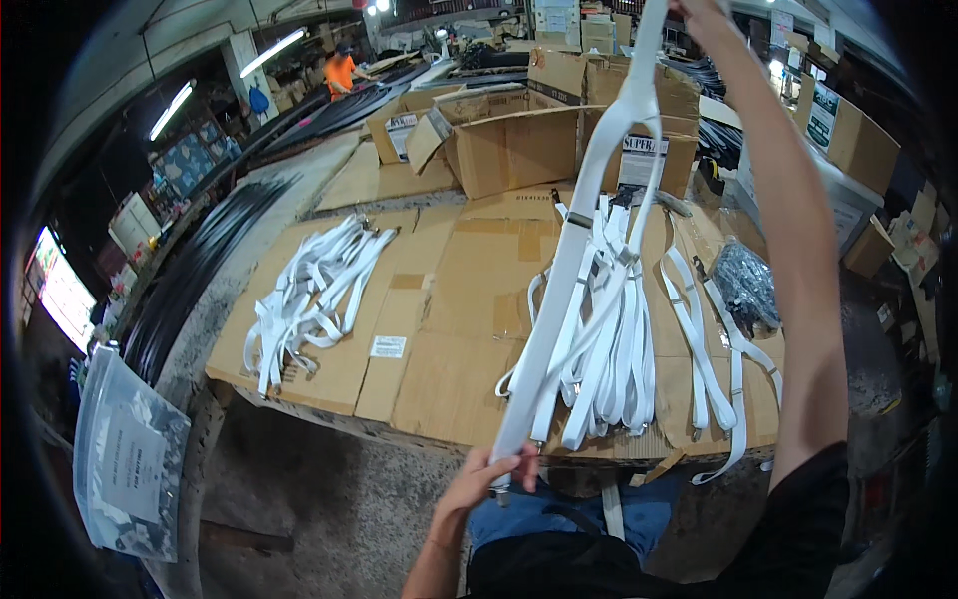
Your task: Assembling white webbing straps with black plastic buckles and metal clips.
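A pair of white suspenders point(559, 290) is stretched upright between my hands, its straps meeting at a white join near the top. My left hand point(489, 477) pinches the lower end close to a metal clip, by the table's front edge. Raised high at the top right, my right hand point(699, 22) closes on the upper end, partly cut off by the picture's edge. Behind the stretched straps lies a thick bundle of white suspenders point(624, 359) with metal clips. A few loose suspenders point(694, 339) lie right of it, and another tangled pile point(317, 290) sits on the left.
Flattened cardboard point(449, 329) covers the table. An open cardboard box point(519, 150) stands at the back, near a clear plastic bag point(743, 285) of dark small parts. A clear plastic bin point(130, 459) hangs at the left. A person in orange point(339, 75) is far off.
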Demonstrator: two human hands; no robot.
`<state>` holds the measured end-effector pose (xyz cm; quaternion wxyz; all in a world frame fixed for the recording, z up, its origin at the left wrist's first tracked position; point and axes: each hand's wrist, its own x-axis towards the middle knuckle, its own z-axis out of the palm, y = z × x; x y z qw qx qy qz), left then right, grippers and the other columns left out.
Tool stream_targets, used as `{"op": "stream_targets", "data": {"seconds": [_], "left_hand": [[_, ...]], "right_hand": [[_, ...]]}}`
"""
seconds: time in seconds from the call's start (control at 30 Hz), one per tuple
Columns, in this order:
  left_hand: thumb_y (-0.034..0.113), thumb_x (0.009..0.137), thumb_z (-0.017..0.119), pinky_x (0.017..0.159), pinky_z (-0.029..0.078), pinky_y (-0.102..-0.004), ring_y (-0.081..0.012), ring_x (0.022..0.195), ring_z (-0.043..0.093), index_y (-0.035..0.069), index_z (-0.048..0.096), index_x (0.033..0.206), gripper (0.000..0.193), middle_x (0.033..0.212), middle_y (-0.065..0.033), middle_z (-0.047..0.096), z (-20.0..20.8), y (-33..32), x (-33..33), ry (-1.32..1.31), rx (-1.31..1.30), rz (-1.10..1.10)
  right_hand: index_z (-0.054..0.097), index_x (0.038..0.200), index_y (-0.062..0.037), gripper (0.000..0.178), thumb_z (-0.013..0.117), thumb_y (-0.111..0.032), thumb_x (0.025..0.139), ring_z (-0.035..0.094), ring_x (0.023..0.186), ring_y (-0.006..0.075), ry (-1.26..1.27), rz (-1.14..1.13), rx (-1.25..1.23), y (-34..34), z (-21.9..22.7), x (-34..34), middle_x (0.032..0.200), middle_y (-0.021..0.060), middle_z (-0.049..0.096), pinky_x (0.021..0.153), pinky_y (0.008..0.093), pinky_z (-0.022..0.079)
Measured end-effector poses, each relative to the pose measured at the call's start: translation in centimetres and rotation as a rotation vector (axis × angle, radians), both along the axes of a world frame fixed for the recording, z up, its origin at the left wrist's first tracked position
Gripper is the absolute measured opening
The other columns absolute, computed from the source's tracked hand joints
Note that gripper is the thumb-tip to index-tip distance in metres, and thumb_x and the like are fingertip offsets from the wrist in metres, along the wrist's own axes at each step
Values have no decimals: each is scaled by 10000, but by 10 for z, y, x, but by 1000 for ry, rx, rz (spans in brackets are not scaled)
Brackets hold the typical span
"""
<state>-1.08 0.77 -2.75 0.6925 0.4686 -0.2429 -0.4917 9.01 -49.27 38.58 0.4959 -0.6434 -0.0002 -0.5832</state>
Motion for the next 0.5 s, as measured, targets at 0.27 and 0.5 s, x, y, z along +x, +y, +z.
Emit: {"op": "stream_targets", "data": {"seconds": [0.27,0.5], "left_hand": [[644,876,290,620,555,-314,-285,751,663,-77,319,1302,838,1152,-252,554,-62,-49,0,377,206,-280],[363,929,490,427,475,-215,-168,517,622,-81,406,1258,559,942,-196,639,-56,27,-38,61,731,-224]], "right_hand": [[486,1215,24,655,783,-256,703,596,774,136,456,-317,43,-53,-166,58,924,77,619,648,267,479],[629,976,14,273,690,-122,747,628,771,149,757,198,6,35,-407,-106,921,104,668,743,292,488]]}}
